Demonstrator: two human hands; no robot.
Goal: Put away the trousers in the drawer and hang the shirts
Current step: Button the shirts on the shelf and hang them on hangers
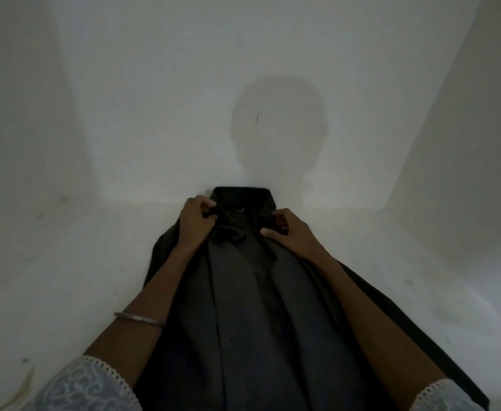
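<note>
Nearest, two lace-edged sleeves (86,387) frame the view, with a bangle (139,318) on the left forearm. Between the forearms a dark shirt (258,321) lies, apparently front-up, on a white surface (65,262), hem toward the person and collar (240,195) toward the wall (154,99). Farther on, the left hand (197,222) has its fingers curled into cloth at the collar's left side. The right hand (287,232) pinches the collar's right side, thumb laid on the shirt front. The hands are apart, one on each side of the neck opening. No hanger, rail, trousers or drawer is in view. The step appears to be squaring the collar before hanging. Done well, it likely calls for level grips, an even outward pull to flatten the bunched cloth at the throat, and the front opening kept centred, since limp fabric set askew could slip from a hanger. A head-shaped shadow (278,129) falls on the wall beyond.
</note>
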